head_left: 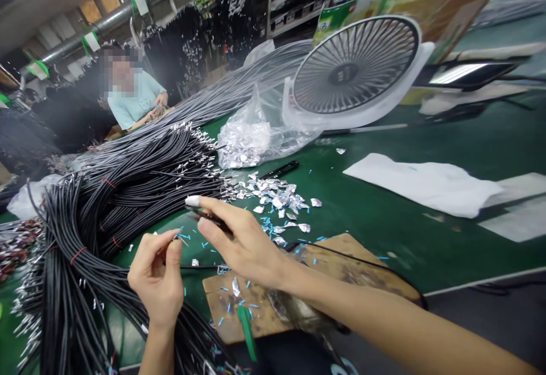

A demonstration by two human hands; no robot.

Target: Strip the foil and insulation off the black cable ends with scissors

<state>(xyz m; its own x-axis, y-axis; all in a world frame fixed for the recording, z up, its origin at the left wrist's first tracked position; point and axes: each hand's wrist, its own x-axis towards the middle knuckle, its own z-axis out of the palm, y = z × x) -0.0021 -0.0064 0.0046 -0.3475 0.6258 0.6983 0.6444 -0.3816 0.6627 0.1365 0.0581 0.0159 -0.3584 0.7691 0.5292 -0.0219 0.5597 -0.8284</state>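
Note:
My left hand (157, 277) is closed in a pinch on the stripped end of a thin black cable (200, 267), its small blue and bare wire tips sticking up between thumb and forefinger. My right hand (239, 238) is beside it, fingers closed around a dark slim tool (209, 215); the forefinger has a white wrap on its tip. Both hands hover over the green table (362, 215), just above a worn wooden board (341, 267). Bits of silver foil (277, 198) and blue insulation scraps lie scattered around.
Large bundles of black cables (128, 193) tied with red bands fill the left. A clear plastic bag (251, 136), a white desk fan (358, 70) and white cloth (422, 184) lie beyond. Black cutters (281, 169) rest on the table. Another person (132, 96) sits at the far left.

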